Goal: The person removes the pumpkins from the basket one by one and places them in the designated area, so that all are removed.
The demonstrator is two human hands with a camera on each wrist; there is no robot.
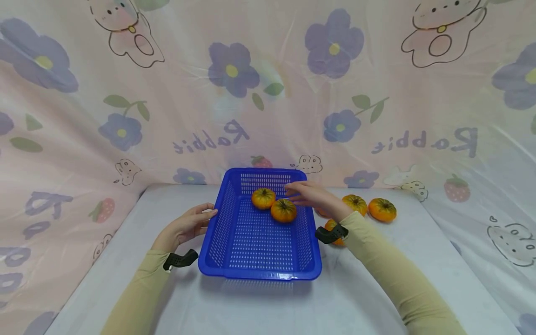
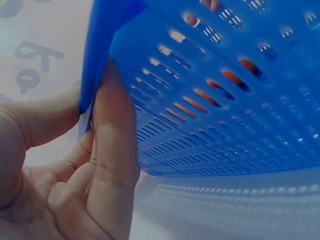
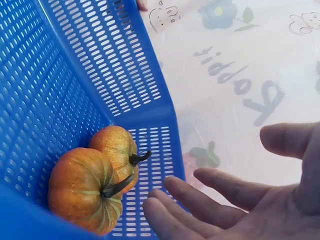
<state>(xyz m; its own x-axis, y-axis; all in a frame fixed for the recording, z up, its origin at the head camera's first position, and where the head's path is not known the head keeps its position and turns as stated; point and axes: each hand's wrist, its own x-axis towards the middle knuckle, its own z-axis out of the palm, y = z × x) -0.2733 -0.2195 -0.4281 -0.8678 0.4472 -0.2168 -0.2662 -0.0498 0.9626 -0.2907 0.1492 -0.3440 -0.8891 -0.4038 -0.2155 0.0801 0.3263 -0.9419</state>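
A blue perforated plastic basket [image 1: 261,274] stands on the table with two small orange pumpkins [image 1: 263,198] [image 3: 82,192] inside, side by side toward its far right part. My left hand [image 1: 190,225] pinches the basket's left rim, and the left wrist view shows the thumb [image 2: 50,120] on one side of the rim and a finger [image 2: 115,150] on the other. Over the right rim reaches my right hand [image 1: 310,193], its fingers spread and holding nothing. In the right wrist view its fingertips [image 3: 172,185] lie near the pumpkins, apart from them.
Right of the basket, several more pumpkins [image 1: 382,210] lie on the white-covered table [image 1: 356,288], partly hidden behind my right forearm. A printed cloth [image 1: 284,111] with flowers and rabbits hangs behind the table.
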